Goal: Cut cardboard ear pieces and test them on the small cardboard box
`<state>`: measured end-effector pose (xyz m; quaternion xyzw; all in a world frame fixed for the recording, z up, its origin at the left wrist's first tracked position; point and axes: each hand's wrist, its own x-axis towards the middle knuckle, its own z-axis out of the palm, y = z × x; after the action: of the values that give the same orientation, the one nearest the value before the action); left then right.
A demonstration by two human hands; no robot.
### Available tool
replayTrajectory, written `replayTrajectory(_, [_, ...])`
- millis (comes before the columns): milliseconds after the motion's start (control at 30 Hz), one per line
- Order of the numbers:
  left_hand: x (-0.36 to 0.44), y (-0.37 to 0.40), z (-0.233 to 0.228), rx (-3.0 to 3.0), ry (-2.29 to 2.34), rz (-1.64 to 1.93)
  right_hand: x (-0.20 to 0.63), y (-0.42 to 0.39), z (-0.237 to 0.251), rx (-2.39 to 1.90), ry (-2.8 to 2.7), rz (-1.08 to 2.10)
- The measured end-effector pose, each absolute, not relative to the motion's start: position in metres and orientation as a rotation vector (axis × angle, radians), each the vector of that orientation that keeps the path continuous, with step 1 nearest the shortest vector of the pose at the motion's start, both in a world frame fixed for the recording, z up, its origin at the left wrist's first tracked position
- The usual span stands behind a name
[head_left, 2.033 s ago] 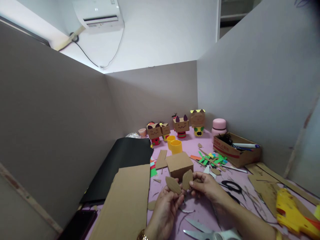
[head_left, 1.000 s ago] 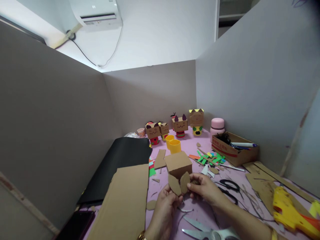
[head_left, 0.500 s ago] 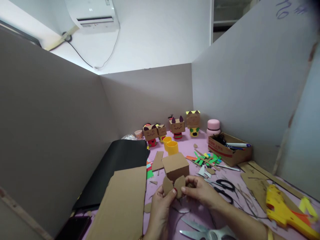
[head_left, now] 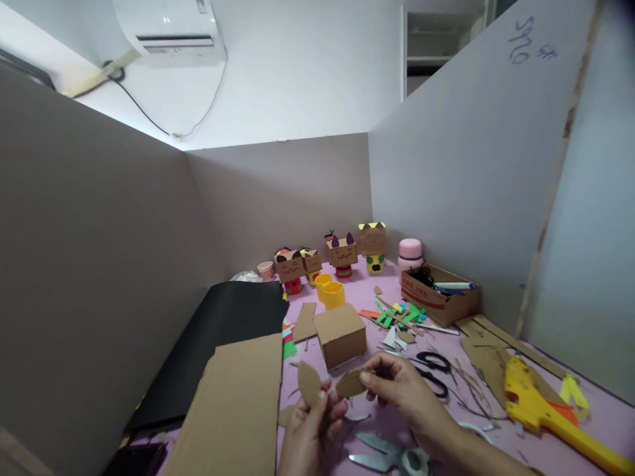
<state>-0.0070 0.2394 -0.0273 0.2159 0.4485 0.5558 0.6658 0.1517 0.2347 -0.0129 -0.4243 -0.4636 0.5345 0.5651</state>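
Observation:
My left hand [head_left: 313,423] pinches an ear-shaped cardboard piece [head_left: 308,383], its pointed end upward. A second cardboard piece [head_left: 350,383] lies tilted sideways between the thumb and fingers of my right hand [head_left: 397,390]. The two pieces are apart. Just beyond my hands sits a closed cardboard box [head_left: 340,334]. Below them, large shears [head_left: 391,456] lie with their blades spread. Black-handled scissors [head_left: 433,362] rest by my right hand, partly hidden by it.
Cardboard figures [head_left: 342,253], yellow rings [head_left: 333,295] and a pink bottle [head_left: 410,254] stand at the back. Paper scraps [head_left: 401,316], a cardboard tray [head_left: 439,297] and a yellow glue gun [head_left: 526,396] are on the right. Cardboard sheets [head_left: 238,396] and black sheets [head_left: 223,330] cover the left.
My hands have drawn apart, separating the two cardboard pieces that were side by side. The right piece has turned from upright to sideways. The view has shifted slightly right.

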Motion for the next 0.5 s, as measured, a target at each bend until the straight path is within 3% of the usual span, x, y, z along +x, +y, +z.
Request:
replayTrajectory(167, [-0.036, 0.249, -0.026, 1.201, 1.205, 1.141, 0.154, 0.236, -0.016, -1.009, -1.058, 1.260])
replayTrajectory(267, [-0.041, 0.242, -0.010, 1.484, 1.419, 1.290, 0.152, 0.234, -0.018, -0.984, -1.025, 1.281])
replayTrajectory(500, [-0.008, 0.217, -0.010, 1.293, 1.076, 1.276, 0.141, 0.217, -0.015, -0.835, -1.039, 1.484])
